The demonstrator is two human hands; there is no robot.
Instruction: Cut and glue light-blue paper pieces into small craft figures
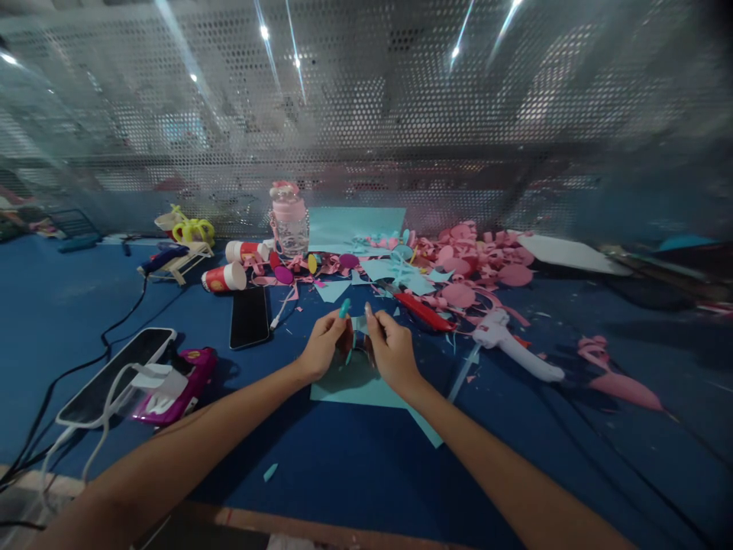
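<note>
Both my hands meet over a sheet of pale teal foam or paper [358, 389] on the blue table. My left hand [325, 344] is closed, thumb on top, with bright teal at the thumb tip. Opposite it, my right hand [394, 345] is closed the same way. A small pale teal piece [360, 324] spans the gap between the two thumbs, pinched from both sides. My curled fingers hide most of that piece. Beyond the right hand lies a red-handled tool [424, 312]. A narrow teal strip [427, 428] sticks out below the right wrist.
Pink cutouts [458, 263] and teal scraps [404, 275] are heaped behind my hands. A clear bottle [291, 225], paper cups [226, 277], and a black phone [250, 319] stand or lie left. A white glue gun [515, 347] lies right. Cables cross both sides; a perforated metal screen [366, 114] closes the back.
</note>
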